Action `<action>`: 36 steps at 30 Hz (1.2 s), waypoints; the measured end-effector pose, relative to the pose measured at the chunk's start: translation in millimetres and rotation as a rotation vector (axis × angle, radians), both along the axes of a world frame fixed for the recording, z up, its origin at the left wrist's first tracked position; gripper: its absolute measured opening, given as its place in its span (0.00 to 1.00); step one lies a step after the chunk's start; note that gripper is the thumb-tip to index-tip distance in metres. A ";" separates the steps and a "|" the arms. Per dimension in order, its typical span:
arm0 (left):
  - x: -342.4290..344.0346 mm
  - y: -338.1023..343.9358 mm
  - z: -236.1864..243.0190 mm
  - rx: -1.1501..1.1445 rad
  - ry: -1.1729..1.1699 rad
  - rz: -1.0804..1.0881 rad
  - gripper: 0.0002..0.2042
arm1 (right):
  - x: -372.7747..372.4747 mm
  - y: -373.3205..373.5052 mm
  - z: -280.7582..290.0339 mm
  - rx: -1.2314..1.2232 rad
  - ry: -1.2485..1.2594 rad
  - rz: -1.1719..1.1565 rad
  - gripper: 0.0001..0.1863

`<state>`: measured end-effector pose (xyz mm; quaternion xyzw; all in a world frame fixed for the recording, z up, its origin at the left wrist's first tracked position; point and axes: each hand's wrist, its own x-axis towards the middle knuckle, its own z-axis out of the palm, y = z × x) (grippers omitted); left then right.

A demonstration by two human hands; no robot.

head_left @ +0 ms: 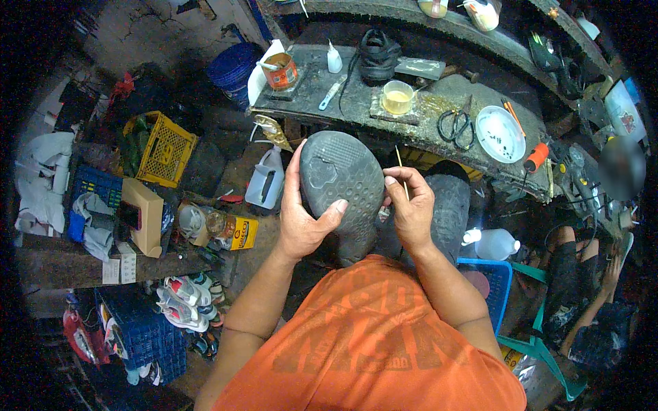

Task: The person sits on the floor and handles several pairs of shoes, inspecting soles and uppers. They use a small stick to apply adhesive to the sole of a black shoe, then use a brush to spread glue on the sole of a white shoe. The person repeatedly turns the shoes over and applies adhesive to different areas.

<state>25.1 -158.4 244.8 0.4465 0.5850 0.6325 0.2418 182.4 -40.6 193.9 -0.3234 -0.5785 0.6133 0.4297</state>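
My left hand [305, 222] grips a grey rubber shoe sole [343, 175] from its left side, thumb pressed on the patterned face, which has a worn patch at upper left. My right hand [411, 216] pinches a thin pale stick [401, 164] upright beside the sole's right edge, its fingers partly hidden. Beyond them on the dark bench [308, 96] are a cup of yellowish liquid [397, 100], black scissors [457, 130], a white dish [500, 127], a small white bottle [334, 58], a tin [279, 75] and a black shoe [377, 55].
At left are a yellow crate [156, 147], cardboard box [140, 219], white jug [266, 175] and piled shoes [185, 301]. A blue basket [500, 288] and clear jug [497, 243] sit at right. Another person [576, 308] is at the far right; an orange-handled tool [537, 156] lies on the bench.
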 end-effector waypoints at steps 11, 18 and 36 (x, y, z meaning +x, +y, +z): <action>-33.1 -11.0 -18.9 -0.052 -0.313 -0.067 0.51 | 11.7 9.6 6.2 0.100 -0.011 -0.061 0.11; -57.2 -5.6 -25.4 0.124 -0.566 -0.490 0.65 | 73.6 48.5 31.5 0.031 0.129 -0.162 0.25; -46.6 96.9 -41.7 -0.025 -0.538 -0.753 0.71 | 57.1 306.4 50.4 0.957 -1.202 -0.190 0.19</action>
